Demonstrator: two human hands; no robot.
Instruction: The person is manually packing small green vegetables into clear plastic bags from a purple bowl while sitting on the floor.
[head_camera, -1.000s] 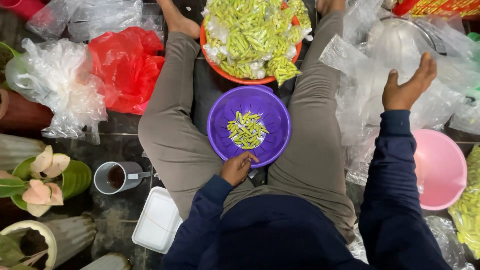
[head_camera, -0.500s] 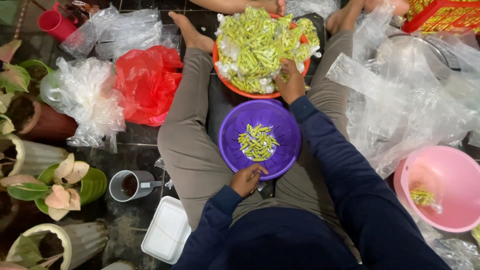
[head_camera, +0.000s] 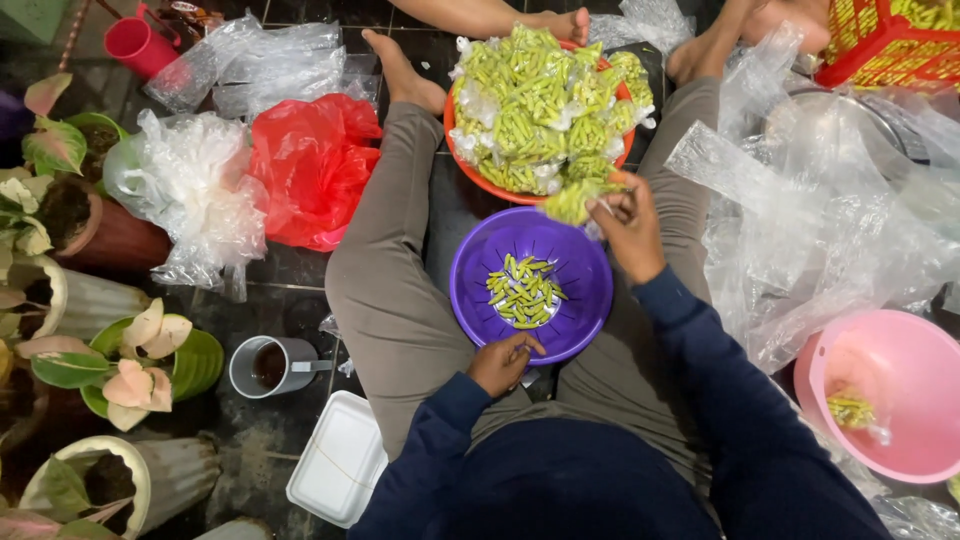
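I sit on the floor with a purple bowl (head_camera: 575, 300) between my legs; a small heap of green chillies (head_camera: 522, 291) lies in it. My left hand (head_camera: 503, 360) rests on the bowl's near rim, fingers curled. My right hand (head_camera: 628, 228) holds a small clear packet of green chillies (head_camera: 574, 200) just above the bowl's far edge. Beyond it stands an orange bowl (head_camera: 478, 175) piled high with bagged green chillies (head_camera: 540, 110).
Clear plastic bags (head_camera: 820, 210) lie heaped to the right, with a pink bowl (head_camera: 900, 390) beside them. A red bag (head_camera: 312, 170), a grey mug (head_camera: 270, 365), a white lidded box (head_camera: 338, 470) and potted plants (head_camera: 130, 350) are on the left. Another person's feet (head_camera: 560, 22) are at the top.
My right hand dropped from raised at the right, reached to the orange bowl, and now holds a packet of chillies over the purple bowl's far edge. My left hand stayed on the rim.
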